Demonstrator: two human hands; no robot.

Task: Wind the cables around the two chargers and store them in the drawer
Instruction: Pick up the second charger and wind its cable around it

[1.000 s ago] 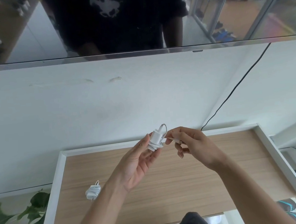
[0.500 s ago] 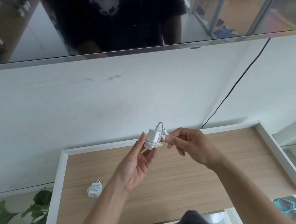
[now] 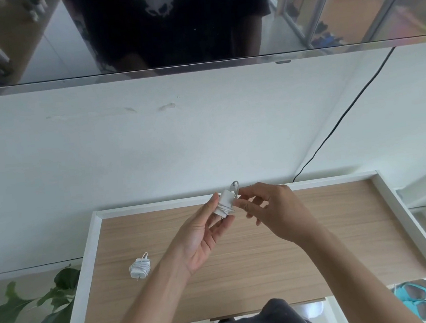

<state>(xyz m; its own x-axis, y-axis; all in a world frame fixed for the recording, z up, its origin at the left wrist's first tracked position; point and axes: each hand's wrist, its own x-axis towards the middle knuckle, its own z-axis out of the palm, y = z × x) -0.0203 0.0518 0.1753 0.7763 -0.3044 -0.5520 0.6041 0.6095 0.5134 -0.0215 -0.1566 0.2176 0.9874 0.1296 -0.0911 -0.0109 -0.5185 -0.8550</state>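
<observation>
Head view:
- Wood-grain surface (image 3: pixel 318 242), white rim: lies under both hands.
- Left hand (image 3: pixel 201 238): palm up, thumb and fingertips pinching the held charger (image 3: pixel 225 204) by its sides.
- Right hand (image 3: pixel 271 210): fingers curled, pinching the cable (image 3: pixel 235 185) where it loops off the held charger; cable tip hidden.
- Held charger: white, cable coiled round it, above the surface's far edge.
- Second charger (image 3: pixel 139 266): wound, lying near the left rim.

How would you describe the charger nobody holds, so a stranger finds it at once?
Find the wood-grain surface with a white rim. Near its left edge, by the green plant, lies a white charger wrapped in its cable. The other charger is gripped in the left hand; this one lies alone, untouched.
</observation>
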